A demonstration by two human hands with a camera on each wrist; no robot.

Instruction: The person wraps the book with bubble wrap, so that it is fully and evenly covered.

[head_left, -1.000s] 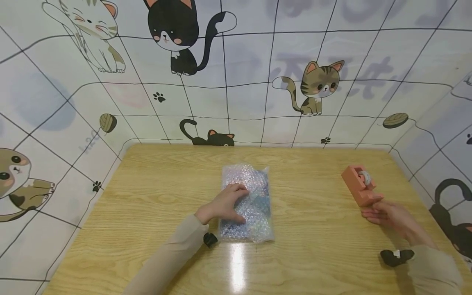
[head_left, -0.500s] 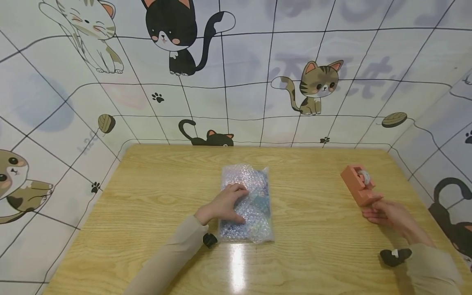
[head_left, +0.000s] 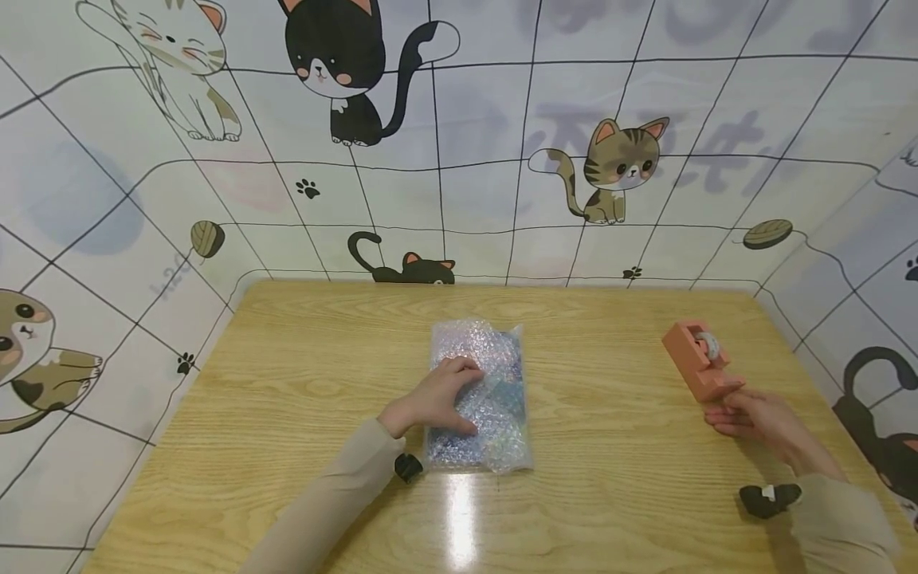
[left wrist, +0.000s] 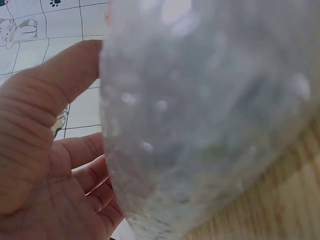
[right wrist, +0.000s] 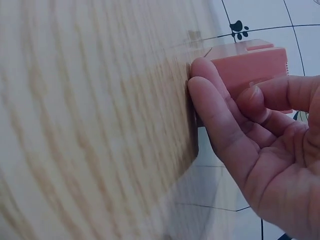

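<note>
A flat package in bubble wrap (head_left: pixel 502 399), bluish and pinkish under the clear film, lies on the wooden table. My left hand (head_left: pixel 437 399) rests on its left half with thumb and fingers spread; in the left wrist view the wrap (left wrist: pixel 200 125) hides the fingertips. Far to the right stands a salmon-coloured tape dispenser (head_left: pixel 692 367) with a roll of tape (head_left: pixel 708 346) in it. My right hand (head_left: pixel 760 426) is at its front end, thumb and index finger pinching the tape end (right wrist: pixel 252 85), small and hard to see. The other fingers lie low along the table.
The light wooden table (head_left: pixel 595 478) ends at a back wall (head_left: pixel 480 199) covered with printed cats and grid lines, with side walls at left and right. A dark wrist camera (head_left: pixel 409 468) sits at the left cuff, another dark camera (head_left: pixel 769 501) at the right.
</note>
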